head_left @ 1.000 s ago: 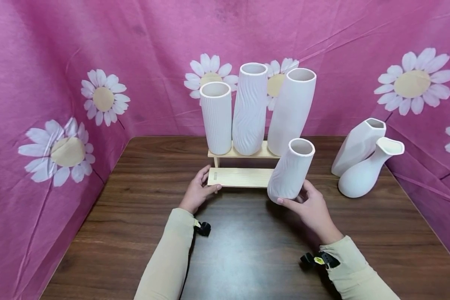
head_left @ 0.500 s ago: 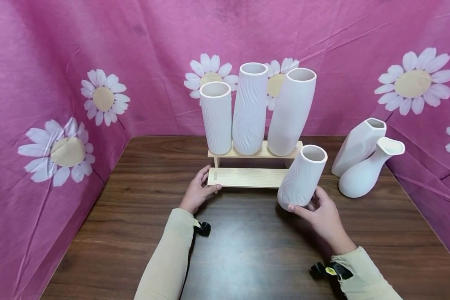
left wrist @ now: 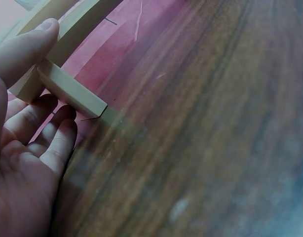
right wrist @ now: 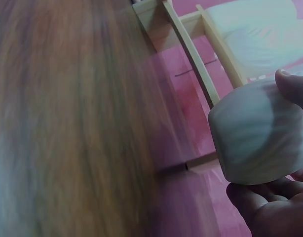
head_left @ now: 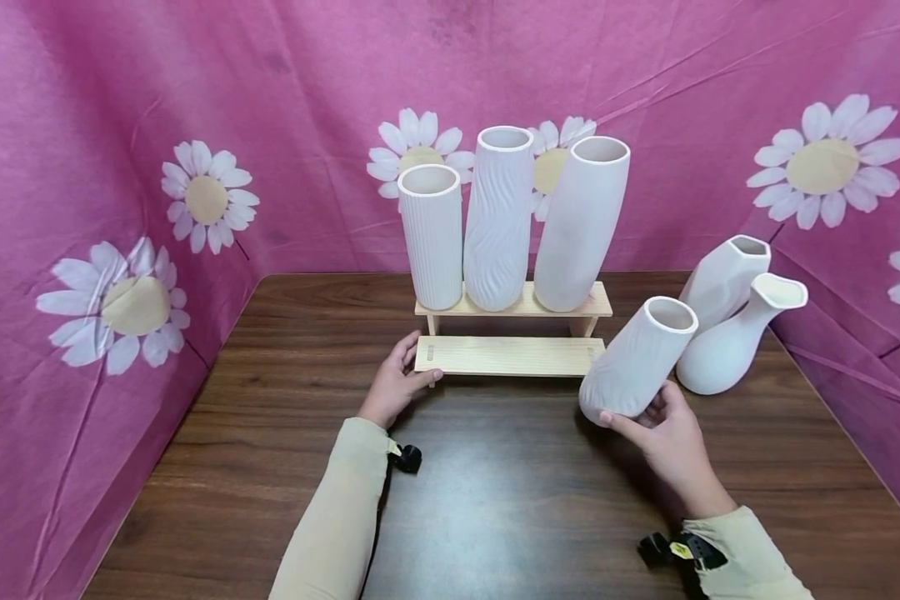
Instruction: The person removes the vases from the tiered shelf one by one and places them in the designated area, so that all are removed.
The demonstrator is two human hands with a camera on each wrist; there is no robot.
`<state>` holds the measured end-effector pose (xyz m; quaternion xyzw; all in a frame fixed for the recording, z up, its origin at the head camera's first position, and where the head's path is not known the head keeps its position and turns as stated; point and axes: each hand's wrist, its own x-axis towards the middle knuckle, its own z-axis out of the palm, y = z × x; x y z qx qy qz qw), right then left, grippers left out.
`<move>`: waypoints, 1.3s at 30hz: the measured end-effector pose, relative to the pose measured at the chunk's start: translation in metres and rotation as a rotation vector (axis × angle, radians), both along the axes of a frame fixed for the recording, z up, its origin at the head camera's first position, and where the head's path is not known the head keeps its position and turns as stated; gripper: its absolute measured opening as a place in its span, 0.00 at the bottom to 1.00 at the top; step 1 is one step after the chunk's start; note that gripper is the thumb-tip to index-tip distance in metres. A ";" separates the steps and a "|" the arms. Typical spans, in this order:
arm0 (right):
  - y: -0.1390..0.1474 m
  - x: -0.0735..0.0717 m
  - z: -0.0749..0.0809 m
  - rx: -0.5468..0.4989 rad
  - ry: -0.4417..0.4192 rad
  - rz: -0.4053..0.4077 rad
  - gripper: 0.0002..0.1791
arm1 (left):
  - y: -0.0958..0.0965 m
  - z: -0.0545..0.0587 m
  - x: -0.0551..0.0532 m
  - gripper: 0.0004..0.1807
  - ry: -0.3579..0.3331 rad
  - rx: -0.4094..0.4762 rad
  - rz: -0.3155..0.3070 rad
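Note:
My right hand (head_left: 671,446) grips a white vase (head_left: 637,358) with wavy relief low on its body, thumb in front. The vase leans to the right, off the right end of the two-step wooden stand's lower shelf (head_left: 510,357). In the right wrist view its base (right wrist: 250,138) is lifted above the table. My left hand (head_left: 397,379) holds the left end of that lower shelf, thumb (left wrist: 30,47) on one side and fingers on the other. On the upper shelf stand a ribbed vase (head_left: 431,242), a tall wavy vase (head_left: 498,225) and a smooth vase (head_left: 581,229).
Two more white vases stand at the right of the dark wooden table (head_left: 465,500): a faceted one (head_left: 727,279), partly hidden, and a curved-neck one (head_left: 723,354) in front. A pink cloth (head_left: 307,125) with daisies hangs around the back and sides.
My right hand has carried the wavy vase rightward and slightly toward me, off the lower shelf, tilting it further. The left hand and the stand have stayed in place.

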<state>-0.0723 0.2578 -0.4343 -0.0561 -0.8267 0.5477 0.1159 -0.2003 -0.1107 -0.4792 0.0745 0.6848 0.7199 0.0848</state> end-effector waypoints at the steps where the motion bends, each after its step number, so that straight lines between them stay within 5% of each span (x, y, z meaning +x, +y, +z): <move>1: 0.002 0.000 -0.001 0.004 0.000 -0.007 0.36 | 0.000 0.000 0.000 0.48 0.000 0.002 0.000; 13: 0.025 0.005 -0.008 0.009 0.037 -0.036 0.35 | 0.001 0.001 0.000 0.47 0.008 -0.006 0.008; 39: 0.058 0.023 -0.020 -0.154 -0.042 -0.196 0.37 | 0.000 -0.002 0.000 0.48 0.005 0.016 0.003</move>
